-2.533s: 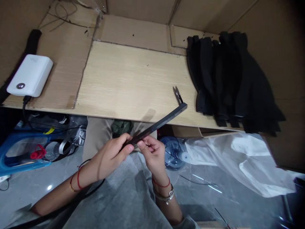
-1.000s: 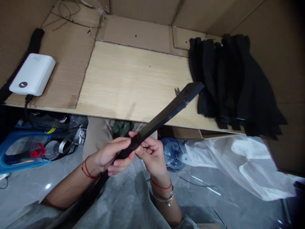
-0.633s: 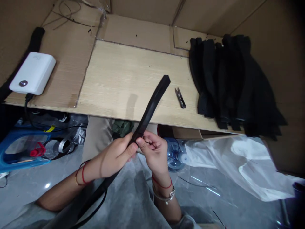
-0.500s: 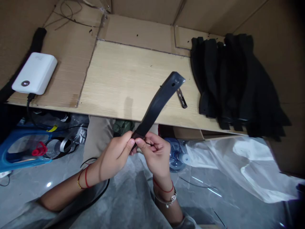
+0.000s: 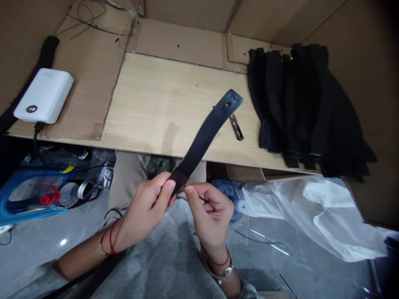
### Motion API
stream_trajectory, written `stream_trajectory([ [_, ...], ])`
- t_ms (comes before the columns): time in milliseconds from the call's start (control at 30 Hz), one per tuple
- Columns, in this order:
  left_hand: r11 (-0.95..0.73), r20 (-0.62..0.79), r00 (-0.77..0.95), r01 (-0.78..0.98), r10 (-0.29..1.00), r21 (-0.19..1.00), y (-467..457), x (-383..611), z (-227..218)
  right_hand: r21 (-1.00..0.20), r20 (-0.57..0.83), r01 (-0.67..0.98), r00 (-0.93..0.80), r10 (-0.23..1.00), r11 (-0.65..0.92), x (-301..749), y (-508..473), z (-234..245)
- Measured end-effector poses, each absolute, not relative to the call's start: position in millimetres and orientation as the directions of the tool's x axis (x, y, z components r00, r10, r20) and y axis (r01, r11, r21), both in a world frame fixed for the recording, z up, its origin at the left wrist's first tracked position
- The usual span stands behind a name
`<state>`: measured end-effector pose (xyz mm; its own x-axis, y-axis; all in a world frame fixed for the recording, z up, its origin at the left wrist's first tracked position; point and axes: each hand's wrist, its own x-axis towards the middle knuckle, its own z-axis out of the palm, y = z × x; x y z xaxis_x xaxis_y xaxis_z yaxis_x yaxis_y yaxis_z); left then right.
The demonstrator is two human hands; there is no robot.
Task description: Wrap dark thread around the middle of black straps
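My left hand point(image 5: 146, 207) pinches the near end of a long black strap point(image 5: 208, 133) between thumb and fingers. The strap slants up and to the right over the wooden board point(image 5: 162, 104), flat side up, with a small hole near its far tip. My right hand point(image 5: 210, 211) is just right of the strap's near end, fingers curled and pinched on a thin dark thread. Small thread snips point(image 5: 236, 126) lie on the board beside the strap's tip.
A stack of black straps point(image 5: 299, 104) lies at the board's right end. A white power bank point(image 5: 42, 96) with a cable sits at the left. Below the board are a blue case point(image 5: 28, 195), a water jug point(image 5: 229, 195) and clear plastic sheeting point(image 5: 311, 216).
The strap has swung from pointing right to a steeper slant and turned its flat face up. My right hand has drawn slightly back from the strap's end.
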<state>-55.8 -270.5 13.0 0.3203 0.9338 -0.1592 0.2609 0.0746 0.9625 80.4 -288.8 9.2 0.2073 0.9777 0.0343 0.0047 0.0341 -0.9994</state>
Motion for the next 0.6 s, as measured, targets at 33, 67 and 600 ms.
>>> stream_trajectory([
  [33, 0.104, -0.181, 0.326, 0.24, 0.928, 0.965, -270.7, -55.7, 13.6, -0.999, 0.035, 0.01, 0.22, 0.975, 0.033, 80.8, -288.8, 8.8],
  [67, 0.143, -0.209, 0.334, 0.212, 0.919, 0.967, -270.7, -55.7, 13.9, -0.999, 0.032, 0.012, 0.228, 0.973, 0.03, 81.2, -288.6, 8.2],
  [600, 0.284, -0.32, 0.391, 0.148, 0.863, 0.947, -268.7, -56.8, 9.4, -0.986, -0.09, -0.158, 0.212, 0.973, -0.057, 85.6, -294.2, 6.4],
])
